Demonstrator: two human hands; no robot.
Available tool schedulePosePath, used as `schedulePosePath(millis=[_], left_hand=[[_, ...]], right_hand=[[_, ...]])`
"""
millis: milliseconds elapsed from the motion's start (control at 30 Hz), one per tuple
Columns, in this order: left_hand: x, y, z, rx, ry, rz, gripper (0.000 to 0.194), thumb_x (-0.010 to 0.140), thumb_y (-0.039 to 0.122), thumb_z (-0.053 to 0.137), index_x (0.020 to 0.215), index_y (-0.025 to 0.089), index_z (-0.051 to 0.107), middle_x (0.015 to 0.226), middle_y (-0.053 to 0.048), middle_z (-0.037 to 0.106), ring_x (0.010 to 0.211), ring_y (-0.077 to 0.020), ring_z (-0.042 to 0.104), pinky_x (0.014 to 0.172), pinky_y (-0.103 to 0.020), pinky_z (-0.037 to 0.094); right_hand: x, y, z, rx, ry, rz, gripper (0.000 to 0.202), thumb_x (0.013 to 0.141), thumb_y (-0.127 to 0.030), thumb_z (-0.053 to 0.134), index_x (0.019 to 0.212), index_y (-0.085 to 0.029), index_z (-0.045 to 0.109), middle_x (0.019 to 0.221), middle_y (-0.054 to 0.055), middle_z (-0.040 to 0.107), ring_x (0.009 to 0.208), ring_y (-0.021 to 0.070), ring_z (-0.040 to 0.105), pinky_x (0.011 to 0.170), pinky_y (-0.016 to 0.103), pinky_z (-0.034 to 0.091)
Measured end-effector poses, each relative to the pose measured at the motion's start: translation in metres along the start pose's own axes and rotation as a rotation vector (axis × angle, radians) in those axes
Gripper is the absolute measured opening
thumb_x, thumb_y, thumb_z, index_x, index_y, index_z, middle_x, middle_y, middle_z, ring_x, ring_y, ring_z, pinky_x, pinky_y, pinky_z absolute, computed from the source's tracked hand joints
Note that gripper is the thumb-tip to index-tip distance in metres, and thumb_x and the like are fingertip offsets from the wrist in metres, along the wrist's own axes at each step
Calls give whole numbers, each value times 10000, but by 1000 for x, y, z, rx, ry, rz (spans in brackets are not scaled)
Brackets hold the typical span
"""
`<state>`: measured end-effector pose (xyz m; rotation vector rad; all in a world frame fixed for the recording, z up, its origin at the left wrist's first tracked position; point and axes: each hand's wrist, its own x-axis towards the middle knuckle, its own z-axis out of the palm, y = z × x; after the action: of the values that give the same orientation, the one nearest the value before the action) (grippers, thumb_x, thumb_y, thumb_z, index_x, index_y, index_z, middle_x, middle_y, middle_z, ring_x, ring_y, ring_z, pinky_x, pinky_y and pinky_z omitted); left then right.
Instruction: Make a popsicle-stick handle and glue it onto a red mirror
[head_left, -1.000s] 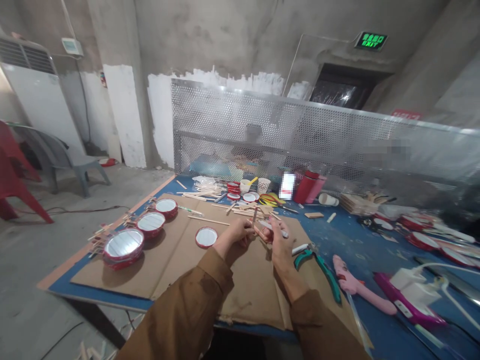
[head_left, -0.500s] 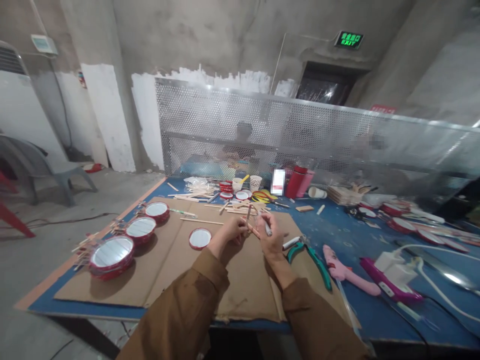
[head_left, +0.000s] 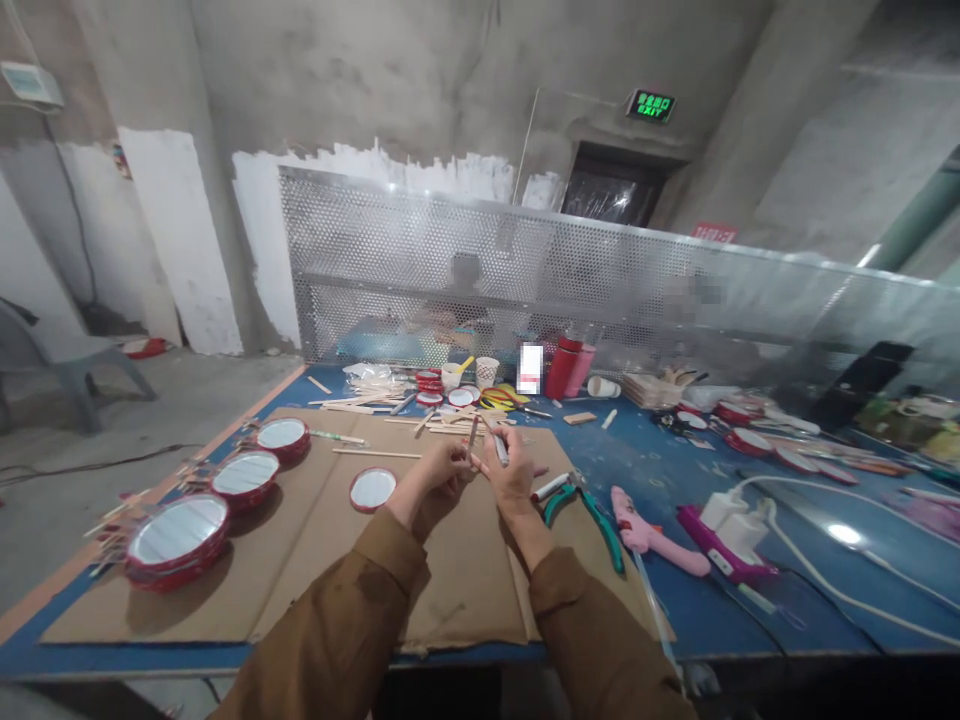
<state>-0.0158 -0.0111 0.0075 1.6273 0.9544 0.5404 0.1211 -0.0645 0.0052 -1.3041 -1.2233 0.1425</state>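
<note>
My left hand point(head_left: 441, 474) is closed on a thin wooden stick point(head_left: 472, 438) that stands up from its fingertips above the cardboard point(head_left: 457, 560). Close beside it, my right hand point(head_left: 510, 472) holds a white-grey pen point(head_left: 500, 450) in closed fingers. The fingertips of both hands nearly meet. Left of them, a round white disc with a red rim point(head_left: 373, 489) lies on the cardboard. A white marker point(head_left: 551, 488) and green-handled pliers point(head_left: 592, 516) lie just right of my right hand.
Three red-rimmed drum-like pieces point(head_left: 177, 535) line the left. A pink glue gun point(head_left: 658, 541) and a purple power strip point(head_left: 726, 548) lie right. Sticks point(head_left: 360, 406), cups point(head_left: 487, 372), a phone point(head_left: 529, 368) and a red bottle point(head_left: 563, 368) stand or lie behind. People show through the mesh panel point(head_left: 390, 250).
The view has turned to the right, so the scene sits further left. Both hands keep their hold, and the right hand's fingers with the pen have shifted slightly.
</note>
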Motion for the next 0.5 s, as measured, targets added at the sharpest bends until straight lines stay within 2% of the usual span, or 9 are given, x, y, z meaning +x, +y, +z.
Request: schedulePosePath(millis=[133,233,300,400,500], left_hand=[[2,-5,-1,-7,8,42,83,833,207,599,857,132,624,497,61,516,370,-78,480,406,-169,382],[3,-7,-3,6,-40,22,133,815,261,634,833,129,622,494,50,526,375,-86,489,414,-179,388],[5,-7,-3,20,-69,0,147,811,275,629,794,130,610,491,39,531,382,-92,495,418,-183,391],[7,-8,-3,15,-88,6,159,809,280,633,755,136,590,486,40,526,389,-86,495,423,-174,386],[8,-7,-2,35,-72,-7,126,814,253,630,773,142,588,464,55,504,382,-83,490,431,-168,383]], right_hand=[[1,-10,1,135,37,98,329,824,-554,589,877,-234,636,782,32,687,666,174,630,565,275,528],[2,-23,-1,277,81,250,368,795,-581,601,841,-217,632,607,-26,615,497,135,568,460,233,474],[4,-31,-3,389,100,350,384,753,-579,647,843,-205,642,561,-46,586,442,119,542,405,211,434],[5,-40,-7,527,57,437,404,674,-561,738,835,-199,654,570,-49,597,430,105,538,357,181,379],[4,-40,-8,571,-8,450,419,644,-571,788,754,-197,634,530,-59,560,404,85,488,337,169,331]])
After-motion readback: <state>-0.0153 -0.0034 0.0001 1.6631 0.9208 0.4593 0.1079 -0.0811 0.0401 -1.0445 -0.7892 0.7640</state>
